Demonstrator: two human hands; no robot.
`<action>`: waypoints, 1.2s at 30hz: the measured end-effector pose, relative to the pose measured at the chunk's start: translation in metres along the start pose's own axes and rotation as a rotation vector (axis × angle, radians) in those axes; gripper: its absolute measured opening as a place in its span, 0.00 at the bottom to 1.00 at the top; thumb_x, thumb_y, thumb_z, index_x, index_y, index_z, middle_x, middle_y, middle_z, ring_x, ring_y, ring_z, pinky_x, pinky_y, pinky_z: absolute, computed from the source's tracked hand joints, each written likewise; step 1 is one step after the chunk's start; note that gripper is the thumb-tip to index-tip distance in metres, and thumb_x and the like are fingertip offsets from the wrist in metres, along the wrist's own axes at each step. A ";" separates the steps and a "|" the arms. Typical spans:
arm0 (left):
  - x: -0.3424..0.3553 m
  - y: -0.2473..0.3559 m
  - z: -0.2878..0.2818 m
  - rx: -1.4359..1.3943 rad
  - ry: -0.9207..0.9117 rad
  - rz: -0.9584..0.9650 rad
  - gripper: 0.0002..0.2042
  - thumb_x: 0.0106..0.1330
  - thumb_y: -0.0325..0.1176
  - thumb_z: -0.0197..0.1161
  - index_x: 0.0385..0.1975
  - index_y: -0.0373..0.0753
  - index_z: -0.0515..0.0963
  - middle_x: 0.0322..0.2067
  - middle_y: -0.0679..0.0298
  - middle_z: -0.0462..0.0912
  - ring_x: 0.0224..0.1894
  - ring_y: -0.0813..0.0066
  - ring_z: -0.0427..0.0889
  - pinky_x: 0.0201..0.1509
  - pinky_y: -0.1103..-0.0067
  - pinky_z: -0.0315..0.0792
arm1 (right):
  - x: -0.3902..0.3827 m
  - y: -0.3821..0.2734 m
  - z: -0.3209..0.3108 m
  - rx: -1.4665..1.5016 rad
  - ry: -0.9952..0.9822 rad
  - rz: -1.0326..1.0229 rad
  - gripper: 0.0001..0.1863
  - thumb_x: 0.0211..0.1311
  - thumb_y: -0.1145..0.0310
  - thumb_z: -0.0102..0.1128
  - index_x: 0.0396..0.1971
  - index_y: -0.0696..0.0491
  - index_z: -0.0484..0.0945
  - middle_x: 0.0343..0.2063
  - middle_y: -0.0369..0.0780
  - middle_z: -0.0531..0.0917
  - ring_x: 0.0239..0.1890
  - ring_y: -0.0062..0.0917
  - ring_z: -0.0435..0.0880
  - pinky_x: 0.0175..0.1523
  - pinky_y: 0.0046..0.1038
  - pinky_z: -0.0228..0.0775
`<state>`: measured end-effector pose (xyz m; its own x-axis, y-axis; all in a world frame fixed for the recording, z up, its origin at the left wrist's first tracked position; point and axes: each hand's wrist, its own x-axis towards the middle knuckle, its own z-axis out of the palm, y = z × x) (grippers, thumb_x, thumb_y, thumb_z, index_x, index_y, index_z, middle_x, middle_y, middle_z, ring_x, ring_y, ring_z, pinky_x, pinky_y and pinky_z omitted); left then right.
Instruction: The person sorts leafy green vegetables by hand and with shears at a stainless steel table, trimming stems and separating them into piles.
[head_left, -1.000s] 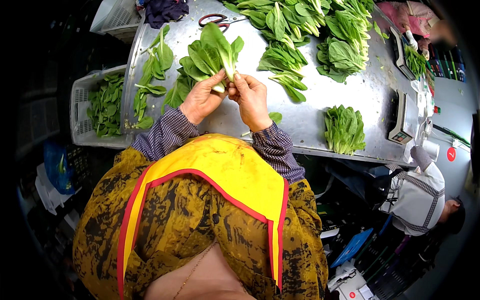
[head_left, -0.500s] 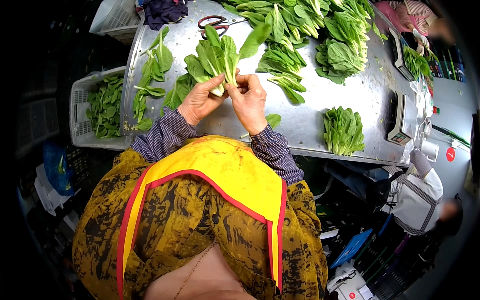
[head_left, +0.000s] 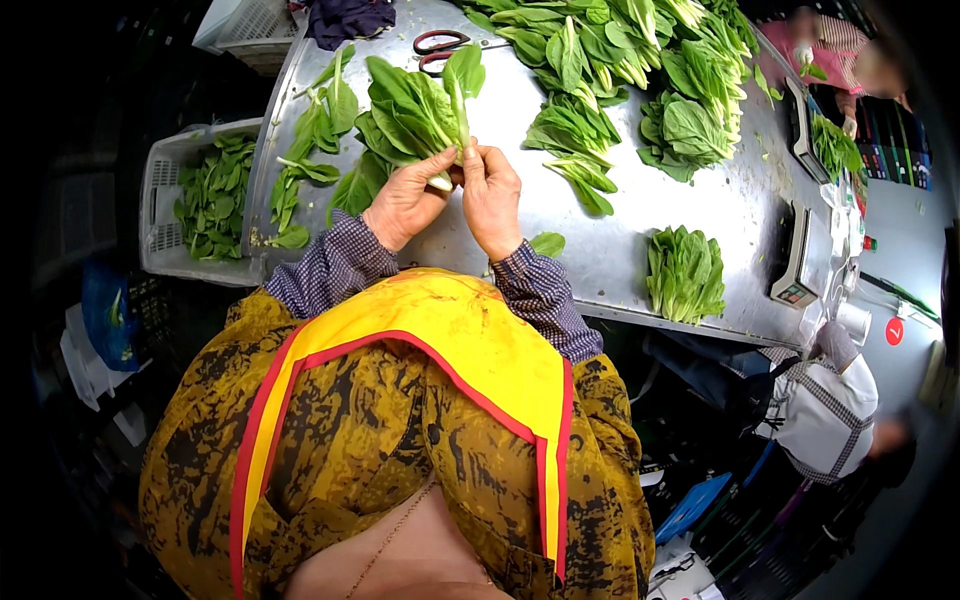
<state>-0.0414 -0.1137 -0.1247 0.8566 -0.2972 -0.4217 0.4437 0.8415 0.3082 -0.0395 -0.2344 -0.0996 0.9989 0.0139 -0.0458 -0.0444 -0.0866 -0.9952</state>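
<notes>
A small head of leafy greens (head_left: 405,105) rises from my left hand (head_left: 408,200), whose fingers are closed round its pale base. My right hand (head_left: 492,195) meets it there, thumb and finger pinching the pale stalk of an outer leaf (head_left: 463,85) that stands along the head's right side. Whether that leaf is still joined at the base is hidden by my fingers. Both hands are above the metal table (head_left: 620,215), near its front edge. Beyond the greens lie scissors (head_left: 441,44) with dark red and black handles.
Loose leaves (head_left: 316,125) lie left of my hands; a pale crate (head_left: 160,225) beside the table contains more. Piled greens (head_left: 690,95) cover the far right, and a separate bunch (head_left: 685,275) sits near the front edge. Scales (head_left: 793,262) line the right side, where other people stand.
The outer leaf, which leaned out to the right, now stands upright against the head. My right hand has turned more upright and moved slightly left. The view has shifted a little.
</notes>
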 end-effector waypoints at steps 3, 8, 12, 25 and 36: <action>-0.005 -0.002 0.007 0.025 0.024 0.073 0.14 0.65 0.29 0.61 0.48 0.32 0.75 0.43 0.62 0.79 0.41 0.75 0.75 0.48 0.80 0.70 | 0.005 -0.008 0.009 0.202 0.058 0.188 0.13 0.71 0.66 0.45 0.34 0.61 0.73 0.28 0.38 0.81 0.22 0.19 0.75 0.28 0.21 0.70; -0.016 0.003 0.019 -0.017 0.081 0.174 0.14 0.65 0.28 0.61 0.49 0.33 0.75 0.44 0.61 0.80 0.44 0.75 0.76 0.49 0.81 0.70 | 0.013 -0.005 0.007 0.477 0.064 0.546 0.14 0.72 0.62 0.37 0.36 0.58 0.67 0.26 0.37 0.76 0.22 0.20 0.76 0.27 0.22 0.71; -0.025 0.023 0.025 -0.030 0.085 0.329 0.17 0.65 0.22 0.57 0.53 0.29 0.67 0.51 0.55 0.73 0.59 0.63 0.71 0.65 0.75 0.67 | 0.028 0.025 -0.029 -0.268 -0.398 0.475 0.20 0.70 0.58 0.45 0.41 0.65 0.68 0.27 0.48 0.81 0.29 0.30 0.83 0.33 0.30 0.75; -0.028 0.025 0.023 0.964 0.004 -0.029 0.19 0.57 0.32 0.67 0.45 0.27 0.76 0.39 0.55 0.82 0.41 0.67 0.81 0.47 0.77 0.74 | 0.052 -0.042 0.011 -0.492 -0.497 -0.165 0.38 0.47 0.66 0.68 0.58 0.63 0.60 0.43 0.54 0.79 0.46 0.44 0.80 0.50 0.36 0.72; -0.055 0.104 0.087 2.359 -0.457 1.015 0.43 0.41 0.39 0.75 0.63 0.46 0.63 0.59 0.54 0.68 0.53 0.60 0.75 0.55 0.70 0.70 | 0.102 -0.057 0.010 -0.297 -1.058 -0.685 0.28 0.51 0.69 0.65 0.50 0.65 0.67 0.43 0.48 0.78 0.39 0.30 0.81 0.42 0.26 0.76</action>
<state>-0.0195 -0.0488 0.0050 0.7193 -0.6137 0.3256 -0.6910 -0.6806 0.2435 0.0646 -0.2178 -0.0483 0.3119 0.9075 0.2813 0.6092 0.0362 -0.7922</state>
